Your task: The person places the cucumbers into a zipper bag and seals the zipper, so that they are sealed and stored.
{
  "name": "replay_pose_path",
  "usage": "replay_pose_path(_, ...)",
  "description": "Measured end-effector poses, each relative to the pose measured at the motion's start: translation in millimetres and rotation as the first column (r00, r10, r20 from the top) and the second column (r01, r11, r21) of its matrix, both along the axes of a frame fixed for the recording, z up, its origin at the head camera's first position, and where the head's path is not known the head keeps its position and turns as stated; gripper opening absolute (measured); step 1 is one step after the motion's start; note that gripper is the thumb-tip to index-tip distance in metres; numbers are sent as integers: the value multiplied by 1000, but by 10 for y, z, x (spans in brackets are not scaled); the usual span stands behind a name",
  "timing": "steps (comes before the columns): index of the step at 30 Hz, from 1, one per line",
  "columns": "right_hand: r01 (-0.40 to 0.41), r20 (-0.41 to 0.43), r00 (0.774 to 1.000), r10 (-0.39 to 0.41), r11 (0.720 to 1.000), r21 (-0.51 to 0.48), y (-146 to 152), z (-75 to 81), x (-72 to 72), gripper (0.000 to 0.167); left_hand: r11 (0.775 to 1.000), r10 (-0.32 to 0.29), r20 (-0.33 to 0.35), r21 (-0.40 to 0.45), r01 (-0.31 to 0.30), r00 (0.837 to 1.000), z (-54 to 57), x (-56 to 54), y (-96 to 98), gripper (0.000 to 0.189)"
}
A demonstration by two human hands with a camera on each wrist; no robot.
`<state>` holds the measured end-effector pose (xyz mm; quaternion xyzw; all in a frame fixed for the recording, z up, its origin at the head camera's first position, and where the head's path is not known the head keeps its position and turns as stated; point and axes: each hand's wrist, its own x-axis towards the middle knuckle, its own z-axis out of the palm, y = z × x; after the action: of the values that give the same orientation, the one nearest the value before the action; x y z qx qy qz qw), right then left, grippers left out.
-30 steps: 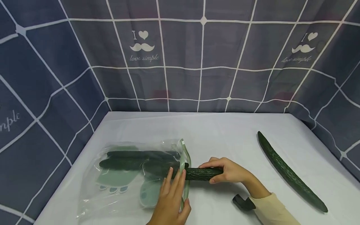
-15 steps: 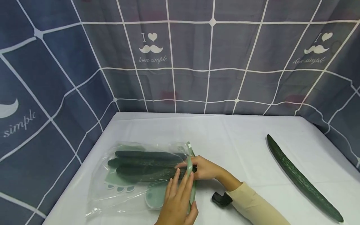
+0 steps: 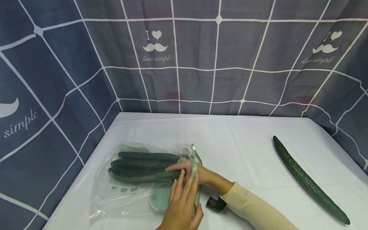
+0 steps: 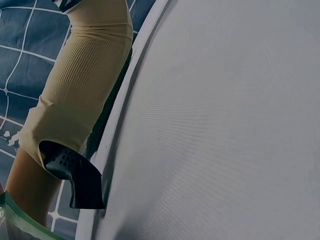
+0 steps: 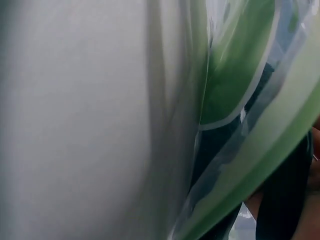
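A clear zip bag with green prints lies on its side, its green-edged mouth facing right. Inside it three cucumbers lie side by side. My right hand reaches through the mouth and grips the right end of the nearest cucumber, its fingers showing through the plastic. My left hand rests on the bag near the mouth, fingers straight and thumb by the green edge. In the right wrist view the green zip strip crosses in front of part of the right hand.
One more cucumber lies slanted on the white table at the right. A black wrist camera sits below the right sleeve. Grey checked cloth hangs behind the table and at its sides.
My right hand has moved left into the bag, sliding the third cucumber fully inside. My left hand has stayed on the bag's mouth. The head view has shifted slightly.
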<state>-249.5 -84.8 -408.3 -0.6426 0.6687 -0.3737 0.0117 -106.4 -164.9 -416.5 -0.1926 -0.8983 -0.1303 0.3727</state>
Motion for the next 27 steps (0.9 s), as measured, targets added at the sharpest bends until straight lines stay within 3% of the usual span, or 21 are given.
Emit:
replay_pose_path(4,16,-58,998,-17,1000,-11,-24,2,7,37,1000,-5,7,-1,5,1000,-5,-12,6,87)
replay_pose_path(13,69,-136,989,-54,992,108,18,-9,25,39,999,-31,41,17,31,999,-23,-19,11,87)
replay_pose_path(17,84,-87,994,-68,978,192,93,-17,44,38,999,-41,69,25,39,997,-33,-17,16,89)
replay_pose_path(23,137,49,985,-165,923,360,181,9,68,36,998,-58,81,43,54,995,-37,-22,11,88)
replay_pose_path(27,152,100,975,-200,921,358,268,21,44,34,997,-56,96,50,52,994,-36,-21,3,88)
